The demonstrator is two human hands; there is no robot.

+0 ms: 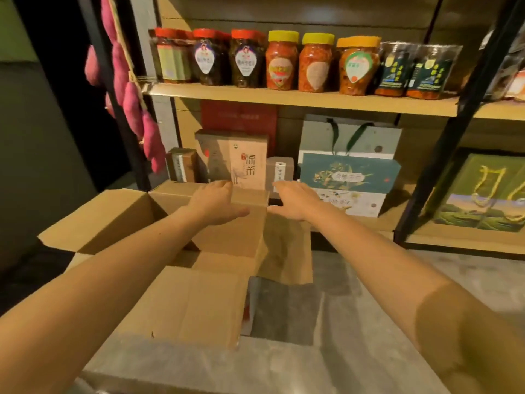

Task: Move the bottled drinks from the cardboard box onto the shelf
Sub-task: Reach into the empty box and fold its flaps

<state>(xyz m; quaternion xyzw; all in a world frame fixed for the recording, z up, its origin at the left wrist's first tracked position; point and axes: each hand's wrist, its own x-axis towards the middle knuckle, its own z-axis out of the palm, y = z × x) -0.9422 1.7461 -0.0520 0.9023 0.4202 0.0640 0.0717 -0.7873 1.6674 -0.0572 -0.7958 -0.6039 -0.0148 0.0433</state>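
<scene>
I judge this to be the opening step. The box (199,302) stands just in front of the shelf (369,221) with its flaps spread, and nothing is lifted out yet. I can't make out the bottles (the inside is dark, with only a hint of red and white by the near flap). My left hand (216,201) lies flat on the far flap (251,198), fingers straight, its grip apart and holding nothing. My right hand (295,200) is flat and empty too, thumb near that flap's corner; whether it touches, I can't tell. Next I'd push the flap back, then reach down inside.
</scene>
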